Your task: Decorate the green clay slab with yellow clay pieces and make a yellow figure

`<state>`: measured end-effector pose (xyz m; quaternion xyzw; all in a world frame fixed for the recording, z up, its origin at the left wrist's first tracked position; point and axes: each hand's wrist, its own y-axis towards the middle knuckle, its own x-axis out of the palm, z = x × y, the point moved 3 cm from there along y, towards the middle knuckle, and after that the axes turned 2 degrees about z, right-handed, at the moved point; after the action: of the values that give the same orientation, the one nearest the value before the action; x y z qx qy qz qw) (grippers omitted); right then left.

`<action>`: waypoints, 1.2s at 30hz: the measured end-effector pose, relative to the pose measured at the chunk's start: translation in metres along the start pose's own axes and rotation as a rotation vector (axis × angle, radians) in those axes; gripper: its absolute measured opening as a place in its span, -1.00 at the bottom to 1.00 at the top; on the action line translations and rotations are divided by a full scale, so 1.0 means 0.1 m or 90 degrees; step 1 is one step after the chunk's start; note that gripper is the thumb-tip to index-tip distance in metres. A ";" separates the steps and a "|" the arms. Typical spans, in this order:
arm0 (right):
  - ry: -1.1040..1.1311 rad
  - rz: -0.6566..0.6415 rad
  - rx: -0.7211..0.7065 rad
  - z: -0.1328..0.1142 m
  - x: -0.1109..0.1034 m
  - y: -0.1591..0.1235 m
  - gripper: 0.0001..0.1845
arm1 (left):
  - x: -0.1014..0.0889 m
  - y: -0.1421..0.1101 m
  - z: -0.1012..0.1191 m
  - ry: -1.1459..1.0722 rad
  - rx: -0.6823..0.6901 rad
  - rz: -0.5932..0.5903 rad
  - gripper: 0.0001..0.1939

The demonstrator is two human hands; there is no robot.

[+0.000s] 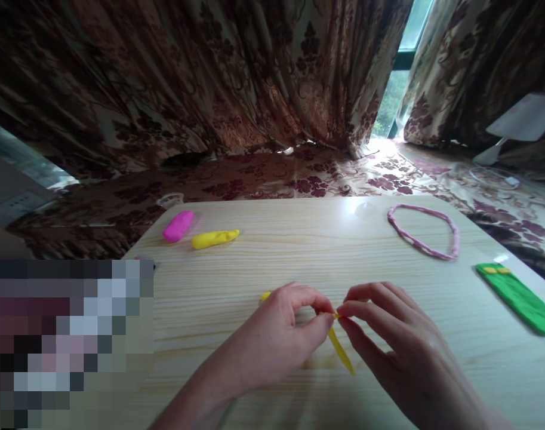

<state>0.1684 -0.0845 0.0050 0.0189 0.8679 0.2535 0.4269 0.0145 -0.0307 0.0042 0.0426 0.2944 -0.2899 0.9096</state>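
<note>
Over the front of the table, my left hand (294, 328) pinches a thin yellow clay strip (342, 353) between thumb and fingertips. One end of the strip hangs down below the pinch, angled to the right. Facing it, my right hand (395, 340) has its thumb and fingertips closed on a small yellow bit at the same spot, almost touching the left fingertips. Behind my left hand a small yellow clay piece (265, 296) shows only in part. To the right lies a flat green clay slab (520, 301) with two yellow bits near its far end.
A pink clay block (178, 226) and a yellow clay lump (215, 238) lie at the back left of the table (299, 239). A twisted pink loop (422, 246) rests at the back right. Beyond stand a white lamp (523, 119) and patterned curtains (254, 71). The lower left is pixelated.
</note>
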 end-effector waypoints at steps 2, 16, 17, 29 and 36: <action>-0.004 0.008 -0.005 -0.01 -0.02 0.01 -0.88 | -0.01 -0.01 0.00 -0.012 -0.006 -0.004 -0.83; -0.004 -0.015 -0.019 -0.03 -0.03 0.00 -0.78 | 0.00 0.01 0.06 -0.069 0.008 -0.036 -0.82; -0.001 -0.017 -0.021 -0.03 -0.04 0.00 -0.80 | -0.01 0.01 0.06 -0.071 0.008 -0.037 -0.81; -0.023 0.026 -0.002 -0.03 -0.03 0.04 -0.86 | 0.04 -0.02 0.07 -0.064 0.015 -0.009 -0.85; -0.095 0.052 0.064 0.32 -0.16 -0.05 -0.88 | -0.07 -0.02 -0.04 -0.097 -0.015 0.009 -0.82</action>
<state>0.2035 -0.0792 -0.0024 0.0946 0.8438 0.2248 0.4781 0.0073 -0.0281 0.0050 0.0122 0.2273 -0.2823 0.9319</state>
